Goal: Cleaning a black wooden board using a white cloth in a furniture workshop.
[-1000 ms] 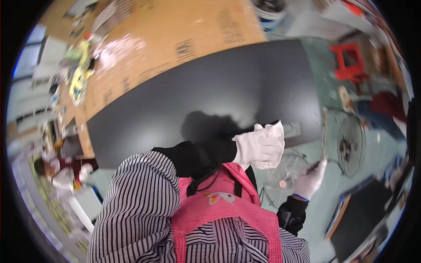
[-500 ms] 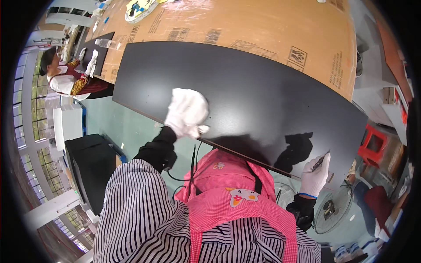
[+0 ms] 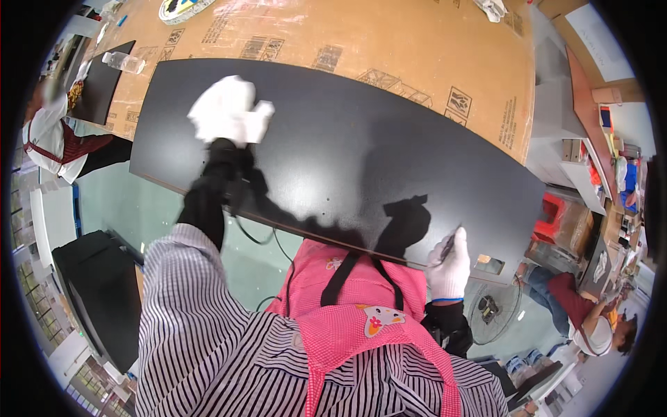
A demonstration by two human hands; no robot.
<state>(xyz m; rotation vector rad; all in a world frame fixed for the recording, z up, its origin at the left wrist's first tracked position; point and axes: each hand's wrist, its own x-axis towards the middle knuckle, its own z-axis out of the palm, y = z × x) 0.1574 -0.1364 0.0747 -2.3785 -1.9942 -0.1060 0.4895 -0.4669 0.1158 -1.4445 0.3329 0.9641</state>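
Observation:
A long black panel (image 3: 306, 132) lies across the table in front of me. My left hand (image 3: 240, 128), in a white glove, is over its far left part. It is closed on a white cloth (image 3: 217, 104) that is pressed to the surface; glove and cloth are smeared by motion. Near the panel's right front edge is my right hand (image 3: 448, 271), also in a white glove. Its fingers are closed round a small dark thin object (image 3: 450, 244) whose kind I cannot make out. Just right of that hand, the panel has a rectangular cutout (image 3: 490, 264).
Brown cardboard (image 3: 417, 48) covers the table. A clear bottle (image 3: 124, 62) and a round tray (image 3: 182, 10) lie on it. One co-worker (image 3: 59, 142) stands at the left, another (image 3: 580, 306) at the right. A floor fan (image 3: 488, 309) and red crate (image 3: 549, 217) are at the right.
My left hand has moved with the cloth away from the near edge toward the panel's far left. My right hand remains by the near right edge. The whole view has shifted.

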